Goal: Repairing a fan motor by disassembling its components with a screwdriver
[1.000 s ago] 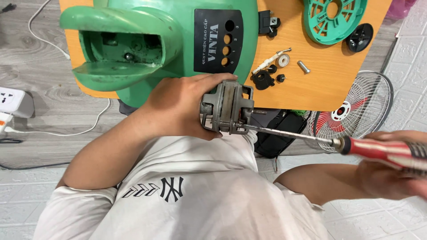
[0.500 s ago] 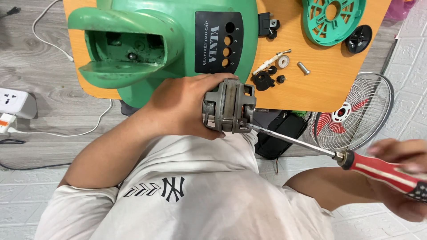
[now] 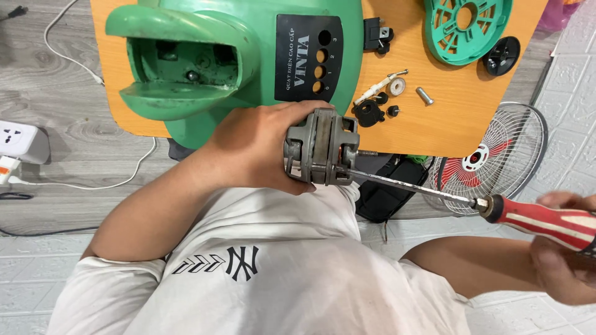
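My left hand (image 3: 261, 147) grips a grey fan motor (image 3: 323, 147) in front of my chest, just below the table's near edge. My right hand (image 3: 568, 257), at the lower right, holds a screwdriver by its red and white handle (image 3: 543, 218). The long metal shaft (image 3: 413, 186) runs up and left, and its tip sits against the motor's right side. A big green fan housing (image 3: 248, 49) with a black control panel lies on the orange table (image 3: 465, 124) right above the motor.
On the table lie a green round grille part (image 3: 469, 28), a black knob (image 3: 501, 56), a black switch block (image 3: 375, 34) and small screws and black caps (image 3: 388, 96). A wire fan guard (image 3: 496, 158) and a black bag (image 3: 388, 195) sit on the floor at right. A white power strip (image 3: 18, 142) is at left.
My right hand and the screwdriver handle have shifted slightly, as if turning the tool. The motor stays held in my left hand, and the view has drifted a little.
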